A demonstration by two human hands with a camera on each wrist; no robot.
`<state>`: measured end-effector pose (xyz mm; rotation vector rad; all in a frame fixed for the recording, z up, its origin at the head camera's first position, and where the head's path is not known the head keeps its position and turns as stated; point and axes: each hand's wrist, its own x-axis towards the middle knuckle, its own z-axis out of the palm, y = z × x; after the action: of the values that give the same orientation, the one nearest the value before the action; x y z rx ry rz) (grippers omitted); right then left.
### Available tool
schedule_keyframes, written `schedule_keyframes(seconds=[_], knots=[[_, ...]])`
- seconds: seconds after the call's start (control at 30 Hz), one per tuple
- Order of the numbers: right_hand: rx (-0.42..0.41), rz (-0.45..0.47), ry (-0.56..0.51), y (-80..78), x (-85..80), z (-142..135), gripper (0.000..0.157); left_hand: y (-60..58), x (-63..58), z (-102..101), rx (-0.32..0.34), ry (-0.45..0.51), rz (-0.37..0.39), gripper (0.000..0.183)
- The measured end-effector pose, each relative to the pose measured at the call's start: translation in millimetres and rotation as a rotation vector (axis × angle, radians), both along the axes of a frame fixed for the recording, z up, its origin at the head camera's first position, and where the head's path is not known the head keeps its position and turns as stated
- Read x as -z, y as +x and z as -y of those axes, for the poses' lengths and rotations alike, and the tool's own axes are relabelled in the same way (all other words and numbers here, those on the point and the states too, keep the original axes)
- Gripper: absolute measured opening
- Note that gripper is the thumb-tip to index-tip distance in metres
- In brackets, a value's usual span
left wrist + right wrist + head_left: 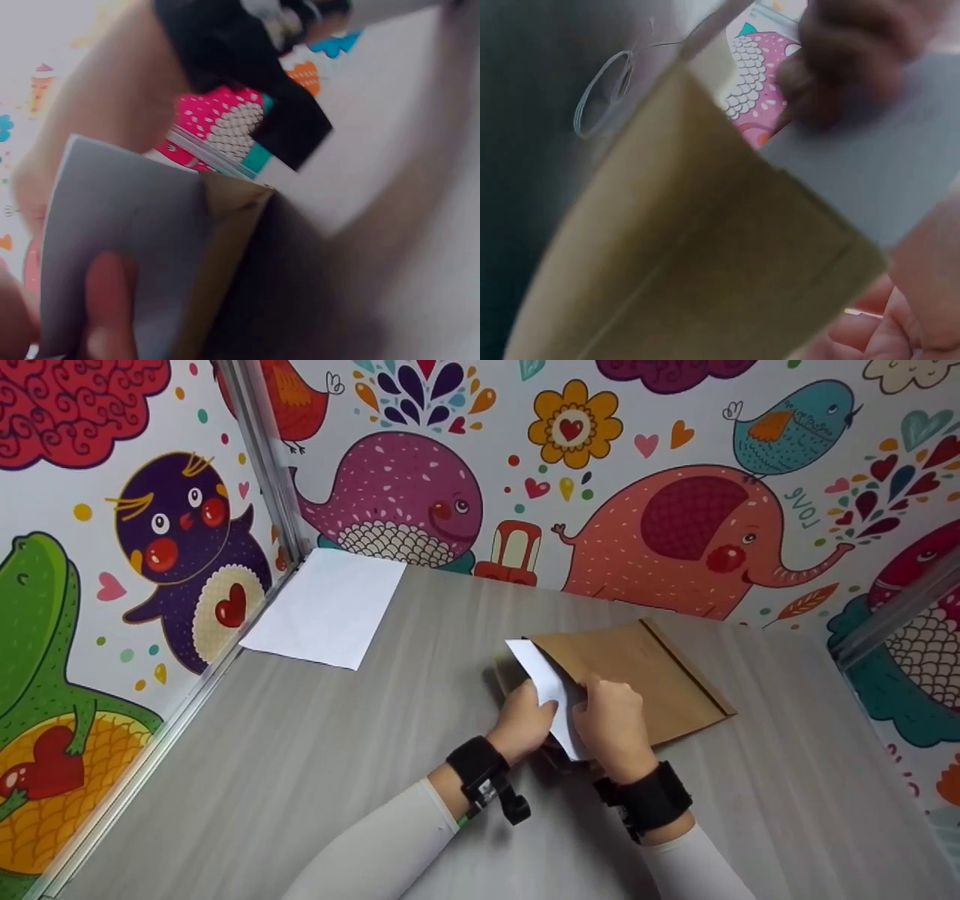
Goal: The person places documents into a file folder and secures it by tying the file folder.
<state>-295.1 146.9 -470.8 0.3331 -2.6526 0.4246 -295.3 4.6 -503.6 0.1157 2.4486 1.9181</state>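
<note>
White paper juts from a brown envelope; the left hand pinches the paper; the right hand grips the envelope's edge.

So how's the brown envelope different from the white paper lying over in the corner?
The envelope is brown, but the corner paper is white. The envelope's end gapes open, with another white sheet at the opening; the corner paper lies flat. The right grip holds the envelope, while no grip touches the corner paper. Both have straight edges.
</note>
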Motion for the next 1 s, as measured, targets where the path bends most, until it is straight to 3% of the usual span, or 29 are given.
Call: schedule_keyframes(seconds=[0.1, 0.27, 0.6, 0.7, 0.83, 0.9, 1.0], knots=[[0.0, -0.004, -0.005, -1.2, -0.4, -2, 0.017, -2.0, -0.7, -2, 0.022, 0.015, 0.088, 0.021], [0.012, -0.044, -0.012, -4.7, -3.0, -9, 0.016, -3.8, -5.4, 7, 0.047, 0.187, 0.306, 0.006], [0.017, -0.062, 0.009, -5.4, -1.7, -9, 0.016, -6.9, -2.9, 3, 0.07, 0.224, 0.313, 0.021], [0.011, -0.063, 0.011, -2.4, -0.3, -4, 0.011, -12.7, -5.8, -1, 0.085, 0.074, 0.245, 0.02], [-0.018, -0.055, 0.024, 2.4, 1.8, 5, 0.008, -22.1, -10.2, -2, 0.107, -0.404, 0.008, 0.02], [-0.033, -0.058, 0.029, 3.9, 2.1, 8, 0.008, -25.7, -10.3, -1, 0.1, -0.57, -0.08, 0.022], [-0.037, -0.078, 0.016, 2.8, 2.2, 7, 0.012, -27.6, -8.2, 3, 0.134, -0.509, -0.038, 0.028]])
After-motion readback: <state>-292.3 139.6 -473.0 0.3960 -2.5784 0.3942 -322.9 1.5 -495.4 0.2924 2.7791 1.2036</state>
